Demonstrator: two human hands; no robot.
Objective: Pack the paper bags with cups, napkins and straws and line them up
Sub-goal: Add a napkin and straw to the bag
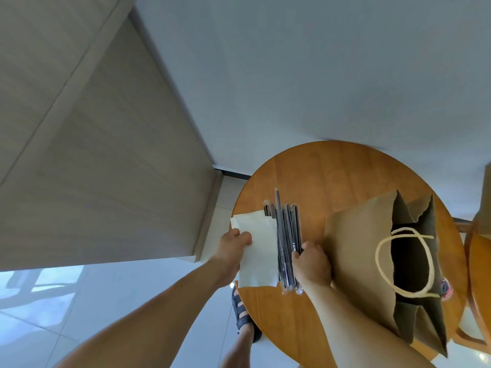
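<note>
A brown paper bag [356,251] with cream rope handles stands open on the round wooden table [318,176], toward its right side. Left of the bag lies a bundle of black wrapped straws [285,235], and my right hand [312,264] grips its near end. A stack of white napkins [259,251] sits at the table's left edge, overhanging it. My left hand [233,248] pinches the napkins' left side, thumb on top. Something colourful [446,286] shows at the bag's mouth; I cannot tell what it is.
A beige cabinet or counter [106,155] rises to the left of the table. Another wooden piece of furniture [478,261] stands at the right edge. My sandalled foot [243,314] is on the pale tiled floor below the table's edge.
</note>
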